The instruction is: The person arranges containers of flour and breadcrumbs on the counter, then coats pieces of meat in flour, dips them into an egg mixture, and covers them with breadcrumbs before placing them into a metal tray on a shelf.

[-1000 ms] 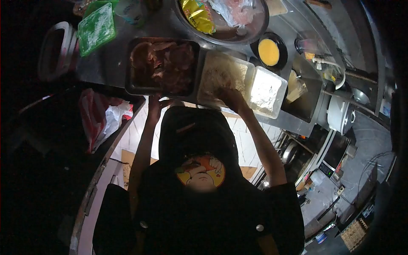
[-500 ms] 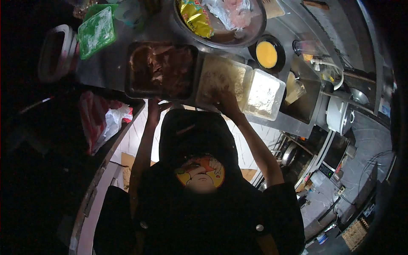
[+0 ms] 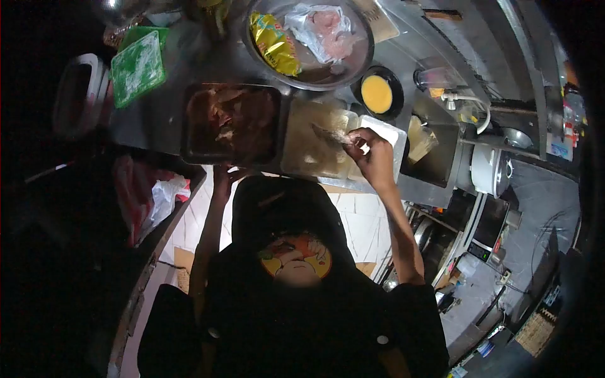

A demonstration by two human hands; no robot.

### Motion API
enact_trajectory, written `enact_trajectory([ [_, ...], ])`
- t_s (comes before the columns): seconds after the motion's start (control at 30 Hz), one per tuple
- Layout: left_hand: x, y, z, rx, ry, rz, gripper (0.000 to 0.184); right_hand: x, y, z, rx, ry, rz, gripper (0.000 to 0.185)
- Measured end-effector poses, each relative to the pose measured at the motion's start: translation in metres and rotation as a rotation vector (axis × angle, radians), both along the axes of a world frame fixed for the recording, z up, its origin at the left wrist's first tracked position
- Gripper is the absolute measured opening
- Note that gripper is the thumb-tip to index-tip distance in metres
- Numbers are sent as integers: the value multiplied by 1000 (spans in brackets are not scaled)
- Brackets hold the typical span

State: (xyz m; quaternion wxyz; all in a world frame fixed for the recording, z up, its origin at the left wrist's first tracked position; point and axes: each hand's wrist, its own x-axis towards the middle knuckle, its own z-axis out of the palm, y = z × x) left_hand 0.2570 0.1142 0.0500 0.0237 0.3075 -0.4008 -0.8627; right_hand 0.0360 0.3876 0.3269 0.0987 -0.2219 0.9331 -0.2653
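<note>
My right hand (image 3: 373, 154) is closed in a pinch on a thin, pale-dusted piece (image 3: 336, 134), whose kind I cannot make out. It is held over the tub of tan crumbs (image 3: 315, 151), near the tub of white powder (image 3: 394, 135), which the hand partly covers. At the front edge of the dark tray (image 3: 187, 142) is my left hand (image 3: 222, 181), thumb apart from the fingers and nothing visible in it. Some of its fingertips are hidden in shadow. Dark reddish-brown slices, looking like meat (image 3: 230, 120), fill the tray.
Behind the tubs stand a black bowl of yellow liquid (image 3: 377, 94) and a large metal basin (image 3: 302, 82) with a yellow packet (image 3: 275, 44) and plastic bag (image 3: 321, 28). A sink (image 3: 435, 170) lies right; green lids (image 3: 138, 69) lie back left.
My right hand has risen out of the crumb tub and moved right, now with the dusted piece in its fingers. My left hand stays by the tray. The view has shifted slightly.
</note>
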Motion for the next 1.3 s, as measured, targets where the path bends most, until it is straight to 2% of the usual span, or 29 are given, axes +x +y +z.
enact_trajectory([
  [0.1,1,2,-1,52,54,57,43,-7,6,35,10,-32,-13,21],
  [0.13,-1,0,-5,14,52,39,36,-8,6,49,15,-75,-34,22],
  [0.17,8,-1,-32,37,42,38,34,-10,5,65,12,-54,-47,22],
  [0.23,-4,2,1,34,52,61,37,-13,5,96,35,-55,-55,22],
  [0.3,1,0,-4,20,85,25,38,-16,7,123,-13,-16,-84,24],
  [0.33,-6,4,12,22,132,65,39,-17,4,144,10,-42,-63,24],
  [0.37,1,-1,-18,54,31,45,41,-18,6,159,31,-66,-43,25],
  [0.43,-3,-1,-15,19,18,32,36,-25,16,182,-40,-5,-63,26],
  [0.47,3,-3,-29,-3,18,25,35,-26,15,204,-44,57,-28,27],
  [0.5,-4,-2,-7,24,50,0,31,-28,15,226,-46,127,5,28],
  [0.53,-12,1,16,83,71,6,28,-31,18,245,-84,63,-21,31],
  [0.57,-7,-1,-1,35,16,5,30,-39,30,260,-22,171,10,31],
  [0.6,7,-6,-37,73,92,22,37,-40,30,280,-134,129,-40,30],
  [0.63,2,-5,-23,100,79,29,41,-41,26,305,-248,84,-81,29],
  [0.67,-3,-4,-17,60,8,57,42,-45,26,332,-228,56,-36,28],
  [0.7,-6,-2,4,26,61,15,37,-54,26,358,-193,-49,-58,25],
  [0.73,-5,1,23,13,71,3,33,-70,38,371,-220,22,-27,25],
  [0.77,-5,-8,-6,42,96,-76,29,-86,48,384,-247,90,4,25],
  [0.8,-4,-3,9,50,171,-14,30,-95,49,406,-244,126,86,25],
  [0.83,-7,-1,5,72,125,43,32,-104,49,428,-238,158,168,26],
  [0.9,-9,-4,-8,41,145,-5,34,-131,61,465,-54,410,135,27],
  [0.93,-3,-5,-18,58,121,-6,35,-138,66,480,-108,430,140,24],
  [0.97,-4,-6,-25,76,97,-5,37,-162,78,508,50,367,240,30],
  [1.03,-7,-6,-4,60,12,20,40,-184,83,537,37,424,304,27],
  [1.17,-19,-6,6,29,9,27,41,-216,100,561,-3,543,507,33],
  [1.23,-29,-4,10,16,-3,26,42,-241,115,556,-394,539,351,30],
  [1.27,-36,-5,13,12,-10,30,42,-252,103,561,82,711,209,16],
  [1.3,-44,-4,16,-4,-13,23,42,-263,107,560,76,719,213,16],
])
